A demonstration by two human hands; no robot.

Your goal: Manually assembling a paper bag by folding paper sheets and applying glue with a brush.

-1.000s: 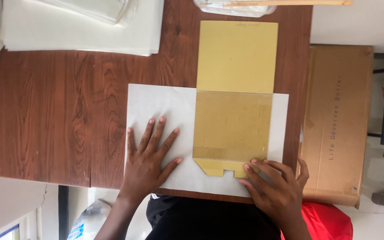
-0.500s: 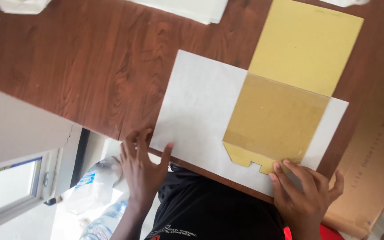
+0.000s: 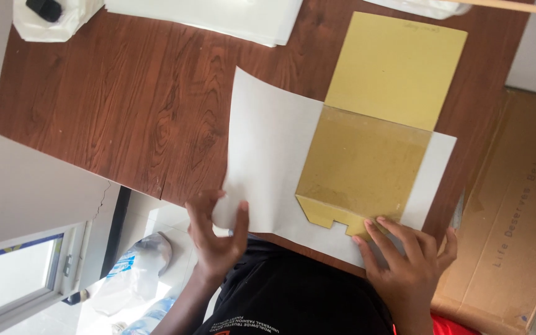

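Currently folding: left hand (image 3: pixel 215 239) pinches the white paper sheet (image 3: pixel 268 155) at its 7 o'clock corner, lifting it. Yellow cardboard template (image 3: pixel 373 142) lies on the sheet at 3 o'clock; right hand (image 3: pixel 404 260), fingers spread, presses its bottom edge. Next likely needs the sheet folded over the template.

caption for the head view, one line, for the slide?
Left hand lifts the white sheet's corner while right hand presses the yellow card template on it.

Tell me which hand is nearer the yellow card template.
Right. The right hand presses on the yellow card template at its near edge; the left hand lifts the white paper corner, apart from it.
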